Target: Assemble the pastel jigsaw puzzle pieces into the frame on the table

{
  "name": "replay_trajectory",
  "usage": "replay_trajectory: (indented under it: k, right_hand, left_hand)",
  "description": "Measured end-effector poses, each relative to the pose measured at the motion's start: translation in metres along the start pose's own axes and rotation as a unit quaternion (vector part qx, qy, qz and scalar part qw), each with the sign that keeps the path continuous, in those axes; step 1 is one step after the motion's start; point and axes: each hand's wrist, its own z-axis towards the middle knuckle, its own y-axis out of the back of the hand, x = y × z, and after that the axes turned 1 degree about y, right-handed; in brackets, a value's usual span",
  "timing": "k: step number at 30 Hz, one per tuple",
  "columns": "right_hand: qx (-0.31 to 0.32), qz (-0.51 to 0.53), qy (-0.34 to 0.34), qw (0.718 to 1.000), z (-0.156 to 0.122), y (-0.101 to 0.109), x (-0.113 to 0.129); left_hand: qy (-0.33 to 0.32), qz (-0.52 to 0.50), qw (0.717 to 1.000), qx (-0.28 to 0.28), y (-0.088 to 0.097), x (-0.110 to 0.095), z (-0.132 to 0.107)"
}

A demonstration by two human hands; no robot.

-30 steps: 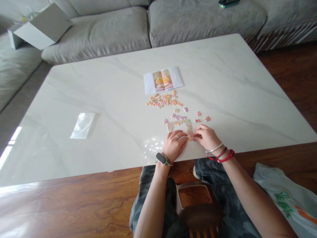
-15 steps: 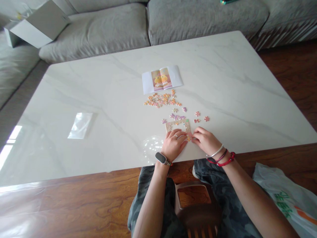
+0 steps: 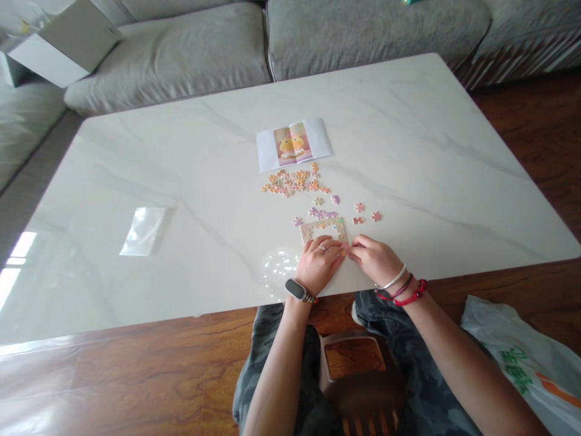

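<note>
A partly joined jigsaw puzzle [image 3: 307, 231], a pale border around a bare middle, lies close to the table's near edge. My left hand [image 3: 319, 261] bends its fingers over the lower side of the puzzle and grips it there, covering that part. At the lower right corner, my right hand [image 3: 377, 260] pinches a pinkish puzzle piece [image 3: 345, 247] against the border; the fingertips hide most of it. Beyond the puzzle lie purple puzzle pieces [image 3: 321, 214]. A few loose reddish pieces [image 3: 376, 216] are to the right, past my right hand.
A heap of orange and pink pieces [image 3: 297, 181] sits farther back, before a creased picture sheet [image 3: 320, 140]. A clear plastic bag [image 3: 142, 231] lies left on the marble-patterned table [image 3: 209, 157]. A grey sofa [image 3: 204, 54] stands behind; a white carrier bag [image 3: 512, 339] is right, below the table.
My right hand has shifted slightly left, closer to the puzzle's corner. My left hand stays in place on the puzzle. The whole view has moved a little.
</note>
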Motion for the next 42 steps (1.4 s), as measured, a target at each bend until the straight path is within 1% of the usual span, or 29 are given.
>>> replay_trajectory:
  k: [6, 8, 13, 19, 24, 27, 30, 35, 38, 42]
  right_hand:
    - [-0.005, -0.041, -0.006, 0.999, -0.004, -0.001, 0.003]
    - [-0.002, -0.063, -0.01, 0.998, -0.006, 0.0, 0.006]
    - [0.001, -0.095, -0.018, 0.995, -0.012, 0.002, 0.016]
    - [-0.009, -0.11, -0.008, 0.994, -0.015, -0.001, 0.016]
    - [-0.015, -0.087, -0.004, 0.996, -0.011, 0.001, 0.017]
    - [-0.007, -0.084, -0.009, 0.996, -0.008, 0.004, 0.019]
    - [-0.006, -0.043, -0.02, 0.999, -0.004, 0.006, 0.015]
    - [-0.051, 0.058, -0.057, 0.995, 0.005, 0.003, -0.002]
    - [-0.053, 0.081, -0.06, 0.993, 0.008, -0.001, -0.006]
    - [-0.074, 0.085, -0.06, 0.992, 0.011, -0.004, -0.004]
  left_hand:
    - [0.031, 0.0, 0.999, -0.02, -0.003, -0.005, 0.002]
    - [0.053, 0.0, 0.998, -0.023, -0.003, -0.007, 0.002]
    - [0.132, 0.01, 0.991, -0.029, -0.003, -0.014, 0.003]
    - [0.17, 0.026, 0.984, -0.054, -0.004, -0.022, 0.004]
    - [0.184, 0.02, 0.98, -0.069, -0.004, -0.027, 0.004]
    - [0.186, 0.023, 0.979, -0.077, -0.005, -0.028, 0.005]
    - [0.185, 0.023, 0.979, -0.08, -0.007, -0.027, 0.004]
    - [0.19, 0.015, 0.979, -0.072, -0.008, -0.024, 0.003]
    - [0.191, 0.009, 0.979, -0.07, -0.008, -0.021, 0.002]
    - [0.184, -0.001, 0.981, -0.057, -0.011, -0.017, 0.001]
